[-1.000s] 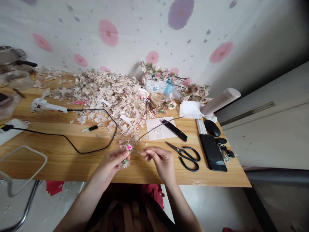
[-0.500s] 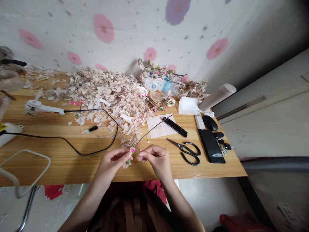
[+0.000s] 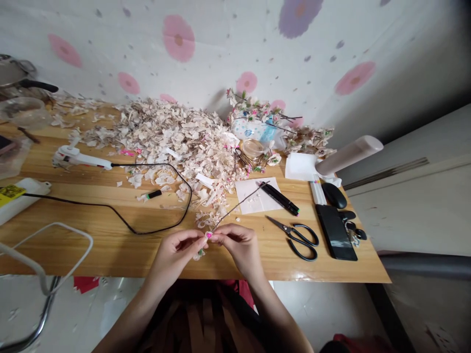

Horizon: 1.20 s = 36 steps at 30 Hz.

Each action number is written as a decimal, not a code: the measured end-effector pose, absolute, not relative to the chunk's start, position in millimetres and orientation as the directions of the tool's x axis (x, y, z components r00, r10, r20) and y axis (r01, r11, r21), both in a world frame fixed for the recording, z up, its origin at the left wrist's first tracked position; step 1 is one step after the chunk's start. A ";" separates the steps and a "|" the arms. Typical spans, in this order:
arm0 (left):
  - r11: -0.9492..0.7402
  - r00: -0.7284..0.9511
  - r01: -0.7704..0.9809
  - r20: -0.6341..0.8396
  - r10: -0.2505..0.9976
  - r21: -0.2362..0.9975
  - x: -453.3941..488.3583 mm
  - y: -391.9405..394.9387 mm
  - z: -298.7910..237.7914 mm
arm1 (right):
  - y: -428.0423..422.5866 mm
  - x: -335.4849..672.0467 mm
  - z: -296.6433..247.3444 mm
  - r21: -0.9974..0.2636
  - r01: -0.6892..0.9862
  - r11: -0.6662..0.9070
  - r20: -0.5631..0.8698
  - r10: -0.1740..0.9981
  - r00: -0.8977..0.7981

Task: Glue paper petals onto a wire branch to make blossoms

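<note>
Over the front of the table, my left hand point(image 3: 184, 250) pinches an artificial flower branch by its small white and pink bud point(image 3: 209, 235). The branch's thin brown stem point(image 3: 239, 202) slants up and right over the white paper. Below the bud, beside my left fingers, a pale blossom with green point(image 3: 199, 253) shows in part. My right hand point(image 3: 237, 242) is closed, its thumb and fingertips meeting at the right side of the bud. Whether a loose petal is between those fingertips is too small to make out.
A heap of cream fabric petals point(image 3: 176, 130) spreads behind. To the left are a glue gun point(image 3: 83, 158) and its black cord. To the right lie a black marker point(image 3: 281, 198), scissors point(image 3: 294, 235), a phone point(image 3: 335, 233) and a mouse point(image 3: 334, 195). Finished flower branches point(image 3: 257, 110) rest at the back.
My right hand has moved in from beside the bud until its fingertips touch it. My left hand keeps its pinch. The whole view has shifted, with the table things now further right.
</note>
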<state>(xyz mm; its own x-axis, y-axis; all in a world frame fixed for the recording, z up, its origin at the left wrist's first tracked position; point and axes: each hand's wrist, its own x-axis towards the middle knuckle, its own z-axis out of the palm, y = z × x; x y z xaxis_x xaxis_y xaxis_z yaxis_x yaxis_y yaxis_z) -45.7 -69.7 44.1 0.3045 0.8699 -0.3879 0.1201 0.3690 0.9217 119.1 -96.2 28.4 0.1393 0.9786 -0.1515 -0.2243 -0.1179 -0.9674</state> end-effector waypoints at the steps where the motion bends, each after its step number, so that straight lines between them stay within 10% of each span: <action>1: 0.374 0.304 0.118 -0.392 0.868 0.920 -46.7 -68.8 43.5 | -96.0 118.5 29.1 -0.974 -0.204 -0.100 -0.128 0.983 0.130; 5: 0.397 0.295 0.098 -0.408 0.864 0.913 -48.6 -64.5 41.4 | -94.6 118.2 30.9 -0.973 -0.213 -0.091 -0.109 0.991 0.074; 10: 0.447 0.286 0.062 -0.445 0.849 0.892 -49.2 -60.3 39.5 | -87.6 135.6 28.3 -0.734 -0.672 -0.093 -0.154 0.988 0.031; 16: 0.536 0.255 -0.179 -0.487 0.835 0.825 -59.3 -54.1 31.8 | -91.3 202.7 41.0 -0.372 -0.855 0.361 -0.033 0.915 0.401; 19: 0.554 0.262 -0.406 -0.488 0.833 0.727 -70.8 -50.9 30.9 | -94.6 225.3 38.6 -0.654 -0.629 0.420 0.105 0.874 0.475; 23: 0.508 0.177 -0.429 -0.482 0.858 0.747 -84.8 -49.5 36.1 | -85.4 206.8 16.8 -0.981 -0.147 0.127 0.089 0.967 0.240; 27: 0.512 0.125 -0.314 -0.500 0.857 0.799 -88.5 -51.1 40.8 | -68.2 161.6 1.3 -0.937 0.334 0.100 0.113 0.993 0.021; 36: 0.522 0.325 -0.067 -0.476 0.817 0.850 -95.4 -61.2 30.3 | -68.3 152.0 5.2 -0.874 0.461 0.151 0.223 0.969 0.105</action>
